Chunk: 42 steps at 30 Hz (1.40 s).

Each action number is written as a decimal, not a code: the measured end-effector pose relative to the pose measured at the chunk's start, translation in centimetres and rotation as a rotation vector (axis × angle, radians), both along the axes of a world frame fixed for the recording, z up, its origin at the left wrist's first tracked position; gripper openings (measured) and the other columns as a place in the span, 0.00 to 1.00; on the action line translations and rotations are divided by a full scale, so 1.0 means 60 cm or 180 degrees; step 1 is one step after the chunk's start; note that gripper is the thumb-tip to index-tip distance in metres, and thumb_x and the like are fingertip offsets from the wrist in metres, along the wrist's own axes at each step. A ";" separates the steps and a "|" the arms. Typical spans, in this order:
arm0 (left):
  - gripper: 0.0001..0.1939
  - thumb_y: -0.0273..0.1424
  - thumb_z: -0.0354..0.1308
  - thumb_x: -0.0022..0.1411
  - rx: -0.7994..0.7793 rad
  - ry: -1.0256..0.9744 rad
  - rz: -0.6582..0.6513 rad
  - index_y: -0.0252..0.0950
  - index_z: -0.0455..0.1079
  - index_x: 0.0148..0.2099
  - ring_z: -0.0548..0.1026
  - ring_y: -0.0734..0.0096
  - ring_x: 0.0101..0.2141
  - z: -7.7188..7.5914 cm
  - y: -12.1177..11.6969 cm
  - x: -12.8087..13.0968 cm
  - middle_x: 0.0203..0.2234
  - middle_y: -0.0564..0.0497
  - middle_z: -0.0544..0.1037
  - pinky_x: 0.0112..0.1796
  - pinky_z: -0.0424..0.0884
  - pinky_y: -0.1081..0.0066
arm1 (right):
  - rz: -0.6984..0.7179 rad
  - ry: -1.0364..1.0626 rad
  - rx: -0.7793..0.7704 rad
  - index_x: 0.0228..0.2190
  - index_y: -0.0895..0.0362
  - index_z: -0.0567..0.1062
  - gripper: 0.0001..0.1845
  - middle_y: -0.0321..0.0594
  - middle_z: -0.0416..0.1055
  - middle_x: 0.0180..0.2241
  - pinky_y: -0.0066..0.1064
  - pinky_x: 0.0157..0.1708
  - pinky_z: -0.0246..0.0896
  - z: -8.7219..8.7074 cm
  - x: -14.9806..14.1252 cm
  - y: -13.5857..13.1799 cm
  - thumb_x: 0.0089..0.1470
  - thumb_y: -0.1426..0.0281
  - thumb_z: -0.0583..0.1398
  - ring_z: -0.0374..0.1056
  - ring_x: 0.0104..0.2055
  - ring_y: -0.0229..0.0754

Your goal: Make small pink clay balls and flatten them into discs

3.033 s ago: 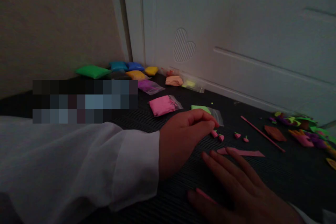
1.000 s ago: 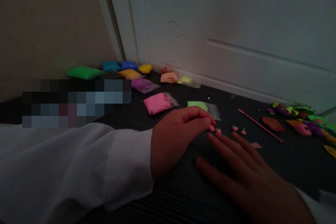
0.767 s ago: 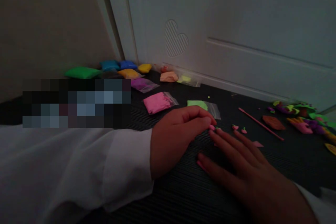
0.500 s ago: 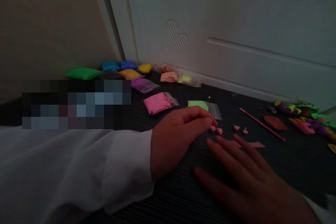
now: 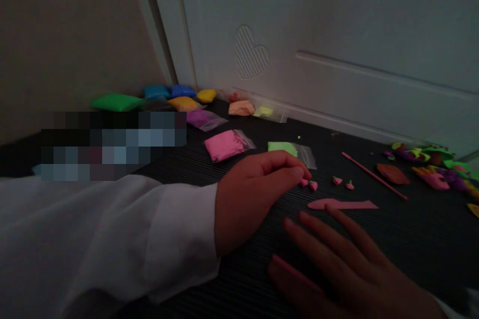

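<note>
My left hand (image 5: 258,194) reaches in from the left in a white sleeve, its thumb and index finger closed together. Small pink clay pieces with green tops (image 5: 313,186) lie right at those fingertips; whether anything sits inside the pinch is hidden. Two more such pieces (image 5: 337,180) lie a little to the right. My right hand (image 5: 348,259) hovers low at the front right, fingers spread, no object visible in its grasp. Just beyond its fingertips lies a flat pink clay knife (image 5: 344,205). A bright pink strip shows along the right thumb; what it is stays unclear.
Bags of pink clay (image 5: 223,146) and light green clay (image 5: 282,149) lie behind my left hand, with several coloured packs further back. A thin pink stick (image 5: 374,175), a brown clay piece (image 5: 392,174) and colourful clay shapes (image 5: 434,178) lie right. A white panel (image 5: 337,20) rises behind.
My right hand has drawn back toward me and slightly left, uncovering more of the pink clay knife. My left hand stays almost where it was.
</note>
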State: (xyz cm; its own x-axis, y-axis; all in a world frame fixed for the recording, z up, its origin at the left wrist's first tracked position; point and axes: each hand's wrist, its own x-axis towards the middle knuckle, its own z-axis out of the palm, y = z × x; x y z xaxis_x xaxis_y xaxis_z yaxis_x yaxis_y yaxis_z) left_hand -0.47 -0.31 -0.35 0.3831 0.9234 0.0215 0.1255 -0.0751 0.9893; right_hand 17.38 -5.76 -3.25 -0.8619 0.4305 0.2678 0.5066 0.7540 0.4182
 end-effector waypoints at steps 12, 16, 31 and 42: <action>0.08 0.29 0.49 0.55 0.0028 -0.0047 -0.0018 0.36 0.69 0.29 0.63 0.81 0.21 -0.002 -0.001 -0.001 0.18 0.59 0.67 0.23 0.57 0.81 | -0.0232 0.0105 0.0073 0.49 0.43 0.60 0.22 0.42 0.62 0.49 0.48 0.39 0.59 0.004 -0.001 0.008 0.51 0.56 0.49 0.57 0.50 0.51; 0.08 0.30 0.49 0.55 0.0091 0.0006 -0.0042 0.36 0.69 0.30 0.63 0.80 0.21 -0.002 0.000 -0.001 0.17 0.59 0.66 0.24 0.57 0.80 | -0.0343 0.0166 -0.0117 0.50 0.44 0.58 0.26 0.44 0.58 0.51 0.50 0.40 0.57 0.008 -0.003 0.006 0.49 0.53 0.48 0.56 0.51 0.52; 0.08 0.29 0.49 0.56 -0.0046 -0.0096 -0.0073 0.36 0.69 0.30 0.63 0.81 0.22 -0.001 -0.001 0.000 0.19 0.59 0.67 0.24 0.57 0.81 | -0.0400 0.0381 -0.0051 0.46 0.58 0.65 0.25 0.48 0.59 0.50 0.47 0.41 0.59 0.013 0.000 0.005 0.47 0.61 0.52 0.55 0.51 0.51; 0.08 0.32 0.49 0.56 0.0062 -0.0039 -0.0108 0.37 0.68 0.31 0.62 0.81 0.23 -0.009 -0.001 -0.002 0.18 0.60 0.65 0.25 0.56 0.80 | -0.0657 0.1720 -0.0875 0.23 0.50 0.71 0.02 0.32 0.69 0.39 0.43 0.48 0.54 0.009 -0.007 0.008 0.42 0.69 0.58 0.61 0.46 0.42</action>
State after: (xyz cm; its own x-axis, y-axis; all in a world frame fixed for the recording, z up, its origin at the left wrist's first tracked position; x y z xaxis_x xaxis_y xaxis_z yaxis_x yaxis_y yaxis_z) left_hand -0.56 -0.34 -0.89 0.4139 0.9092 0.0442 0.1103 -0.0983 0.9890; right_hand 16.94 -5.26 -2.68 -0.5283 0.6880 0.4975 0.7380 0.6619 -0.1316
